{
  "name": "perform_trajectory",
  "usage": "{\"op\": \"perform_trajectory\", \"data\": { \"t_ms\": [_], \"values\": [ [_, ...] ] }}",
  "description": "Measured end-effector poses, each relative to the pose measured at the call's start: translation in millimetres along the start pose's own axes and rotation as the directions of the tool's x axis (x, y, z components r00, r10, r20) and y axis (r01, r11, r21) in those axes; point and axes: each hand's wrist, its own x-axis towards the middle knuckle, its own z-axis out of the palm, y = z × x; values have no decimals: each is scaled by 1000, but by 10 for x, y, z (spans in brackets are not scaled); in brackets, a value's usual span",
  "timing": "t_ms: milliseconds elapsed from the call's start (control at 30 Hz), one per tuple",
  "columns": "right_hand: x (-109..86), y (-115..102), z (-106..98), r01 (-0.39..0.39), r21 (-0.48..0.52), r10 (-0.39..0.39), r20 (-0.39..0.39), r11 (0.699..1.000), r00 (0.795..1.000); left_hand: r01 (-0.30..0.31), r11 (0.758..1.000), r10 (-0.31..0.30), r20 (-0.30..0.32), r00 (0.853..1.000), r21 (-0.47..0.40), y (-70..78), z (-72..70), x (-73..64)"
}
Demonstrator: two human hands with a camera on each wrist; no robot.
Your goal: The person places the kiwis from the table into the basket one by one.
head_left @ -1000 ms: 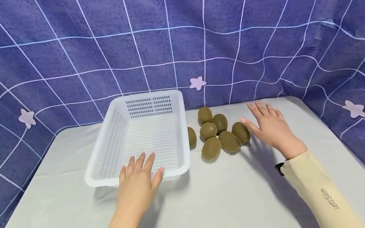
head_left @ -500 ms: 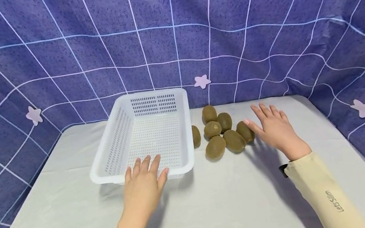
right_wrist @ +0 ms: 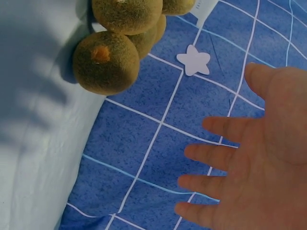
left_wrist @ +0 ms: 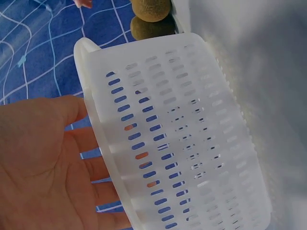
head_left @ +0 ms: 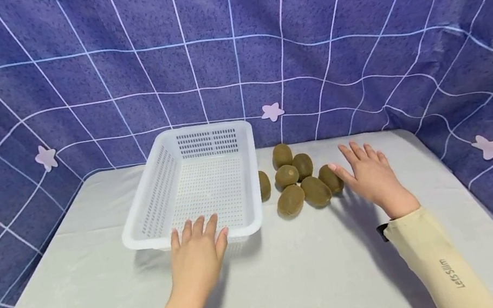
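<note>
Left hand (head_left: pixel 196 253) drew back slightly, flat at basket (head_left: pixel 163 240) rim

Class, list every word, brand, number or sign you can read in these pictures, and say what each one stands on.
"LetSSlim": printed along the right sleeve, near the wrist; the small letters are only roughly legible.
White basket, kiwis and star-patterned backdrop: no writing.

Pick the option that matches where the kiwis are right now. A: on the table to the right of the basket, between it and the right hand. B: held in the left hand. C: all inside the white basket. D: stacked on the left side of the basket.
A: the kiwis lie clustered on the table beside the white basket, which holds none, with the open right hand just past them.
</note>
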Motion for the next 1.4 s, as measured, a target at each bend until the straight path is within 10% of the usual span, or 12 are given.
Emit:
{"op": "perform_trajectory", "data": {
  "t_ms": [1400],
  "values": [
    [84, -25, 109, 153, 97, -143, -108, 983, 984, -1, 996, -6, -79, 997, -84, 39, 129, -57]
  ]
}}
